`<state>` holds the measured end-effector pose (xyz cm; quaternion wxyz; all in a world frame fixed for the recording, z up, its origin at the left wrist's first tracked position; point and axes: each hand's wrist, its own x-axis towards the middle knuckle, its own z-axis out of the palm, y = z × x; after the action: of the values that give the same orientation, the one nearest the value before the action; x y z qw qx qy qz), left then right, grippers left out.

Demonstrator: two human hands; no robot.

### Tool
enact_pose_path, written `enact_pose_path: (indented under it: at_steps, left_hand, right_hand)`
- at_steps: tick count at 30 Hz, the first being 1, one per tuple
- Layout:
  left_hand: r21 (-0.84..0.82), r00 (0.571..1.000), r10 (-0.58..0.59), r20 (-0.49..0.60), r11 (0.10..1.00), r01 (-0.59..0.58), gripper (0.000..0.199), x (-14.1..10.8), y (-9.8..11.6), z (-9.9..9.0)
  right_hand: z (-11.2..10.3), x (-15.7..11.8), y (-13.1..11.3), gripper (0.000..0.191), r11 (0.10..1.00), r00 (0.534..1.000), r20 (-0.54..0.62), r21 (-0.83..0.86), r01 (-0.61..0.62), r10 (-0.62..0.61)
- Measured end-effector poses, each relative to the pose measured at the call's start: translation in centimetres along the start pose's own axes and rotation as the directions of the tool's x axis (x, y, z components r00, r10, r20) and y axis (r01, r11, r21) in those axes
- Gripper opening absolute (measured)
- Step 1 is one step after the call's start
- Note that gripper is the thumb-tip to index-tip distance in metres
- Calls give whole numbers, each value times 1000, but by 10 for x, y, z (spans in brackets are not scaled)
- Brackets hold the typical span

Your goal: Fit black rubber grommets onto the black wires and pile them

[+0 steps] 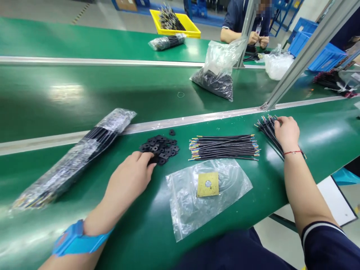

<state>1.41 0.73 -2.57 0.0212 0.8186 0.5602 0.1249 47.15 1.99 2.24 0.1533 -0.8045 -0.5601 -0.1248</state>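
Head view: left hand (129,175), fingers bent, at black pieces (165,147); right hand (287,132), curled over cable bundle (269,130); grips unclear; between, cable row (225,147) beside clear bag (184,210).

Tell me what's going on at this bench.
The left hand is at a pile of small black parts, fingers on its near edge. The right hand rests on a bundle of black cables. Between them lie a row of cables and a clear bag with a yellow square on it.
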Motion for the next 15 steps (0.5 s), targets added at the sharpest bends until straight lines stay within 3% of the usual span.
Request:
enact_pose_path:
  at_steps: [2,4,6,7,8,11,15]
  left_hand:
    - [-7,1000,-14,15,1000,14,20,0,2,-1]
    - [-38,999,-31,16,999,31,26,-1,4,-3]
    - [-96,997,-71,9,993,72,31,-1,6,-6]
    - [-146,995,-95,6,985,95,32,-1,8,-8]
    - [-215,993,-118,8,970,117,31,-2,9,-9]
    - [-523,977,-184,111,825,215,28,-4,18,-13]
    - [-826,925,-215,314,419,378,29,-7,38,-11]
  right_hand:
    - [-2,-14,-26,24,992,993,28,57,109,-111]
    - [-2,-33,-59,20,934,932,116,148,326,-343]
    - [3,-54,-92,22,745,718,208,250,618,-665]
    - [7,-62,-106,23,685,646,229,248,685,-729]
    - [10,-68,-117,23,655,609,246,224,721,-754]
    - [17,-73,-135,22,656,603,290,139,742,-743]
    - [18,-64,-134,23,624,550,320,212,752,-772]
